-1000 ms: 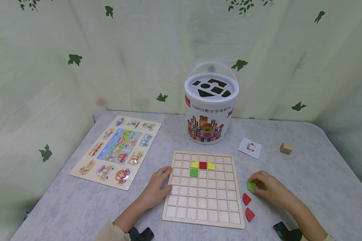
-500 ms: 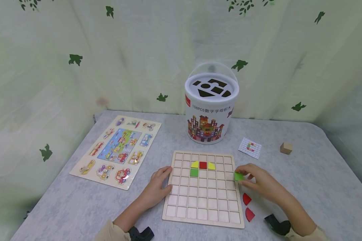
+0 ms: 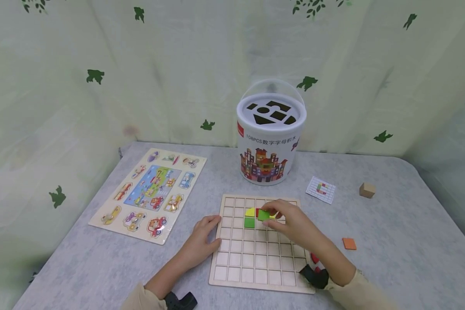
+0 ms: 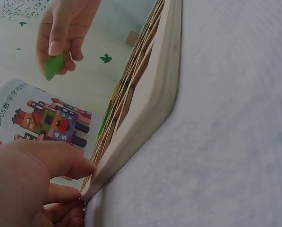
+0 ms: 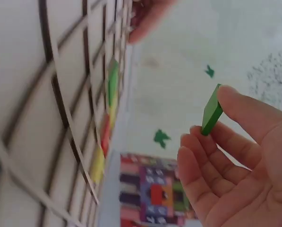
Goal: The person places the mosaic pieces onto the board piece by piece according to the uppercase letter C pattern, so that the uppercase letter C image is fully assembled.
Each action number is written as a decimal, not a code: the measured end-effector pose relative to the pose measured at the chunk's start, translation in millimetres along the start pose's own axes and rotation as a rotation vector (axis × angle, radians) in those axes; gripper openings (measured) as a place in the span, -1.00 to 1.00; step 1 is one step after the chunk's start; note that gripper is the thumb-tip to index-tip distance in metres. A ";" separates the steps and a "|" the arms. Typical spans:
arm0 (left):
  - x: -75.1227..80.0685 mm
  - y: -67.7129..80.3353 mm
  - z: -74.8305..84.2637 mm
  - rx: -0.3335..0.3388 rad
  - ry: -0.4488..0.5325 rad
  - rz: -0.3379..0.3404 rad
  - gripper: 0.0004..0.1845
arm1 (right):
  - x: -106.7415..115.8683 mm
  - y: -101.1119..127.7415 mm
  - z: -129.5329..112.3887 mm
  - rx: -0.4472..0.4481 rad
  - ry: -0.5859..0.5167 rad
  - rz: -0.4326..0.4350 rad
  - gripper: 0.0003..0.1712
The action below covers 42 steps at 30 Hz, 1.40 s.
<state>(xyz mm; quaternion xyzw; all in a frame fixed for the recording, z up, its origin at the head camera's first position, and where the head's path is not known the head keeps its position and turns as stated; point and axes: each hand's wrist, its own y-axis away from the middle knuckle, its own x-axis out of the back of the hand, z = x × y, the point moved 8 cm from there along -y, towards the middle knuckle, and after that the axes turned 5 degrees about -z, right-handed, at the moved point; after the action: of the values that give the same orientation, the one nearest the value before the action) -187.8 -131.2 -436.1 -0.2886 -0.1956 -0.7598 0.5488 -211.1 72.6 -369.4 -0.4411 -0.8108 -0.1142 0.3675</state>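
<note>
Grid board point(image 3: 260, 248), below the right grip point(image 3: 287, 217), looks stiff; steady it by the rim, where the left grip point(image 3: 201, 241) rests, fingers relaxed. Green tile point(image 3: 263, 215), pinched in the right grip, should be light, rigid; hold opposite edges.

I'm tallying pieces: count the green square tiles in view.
2: one green tile, pinched by the right hand over the wooden grid board; a second green tile, in a board cell. Others may be hidden.
</note>
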 end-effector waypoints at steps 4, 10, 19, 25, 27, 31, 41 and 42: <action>-0.3 -0.3 -0.1 0.004 0.003 -0.002 -0.40 | -21.9 -9.5 0.4 0.008 -0.020 -0.039 -0.67; -0.2 -1.6 -0.1 -0.005 -0.001 0.003 -0.40 | -48.8 -15.0 13.5 -0.037 -0.041 -0.132 -0.70; -0.5 -1.2 -2.8 0.005 0.002 0.008 -0.40 | -58.8 -15.8 13.4 0.006 0.100 -0.149 -0.68; -1.7 -1.8 -3.7 0.004 0.006 0.008 -0.40 | -59.2 -15.1 16.2 -0.001 0.110 -0.162 -0.67; -1.8 -2.0 -3.7 0.004 0.004 0.009 -0.40 | -59.1 -14.9 17.4 0.000 0.104 -0.163 -0.70; -1.5 -2.0 -3.2 0.005 0.003 0.010 -0.40 | -58.8 -14.7 15.9 0.020 0.098 -0.162 -0.75; -1.4 -1.6 -3.9 0.005 0.000 0.008 -0.41 | -55.8 -11.3 14.5 -0.039 0.027 -0.205 -0.59; -1.7 -1.6 -4.3 0.004 0.001 0.007 -0.41 | -53.6 -10.3 13.8 -0.050 -0.002 -0.205 -0.56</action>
<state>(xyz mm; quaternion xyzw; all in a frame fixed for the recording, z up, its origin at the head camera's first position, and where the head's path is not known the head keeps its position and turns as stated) -189.9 -132.1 -440.4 -0.2879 -0.1959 -0.7575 0.5522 -207.9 39.7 -415.0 -0.3650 -0.8489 -0.1708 0.3420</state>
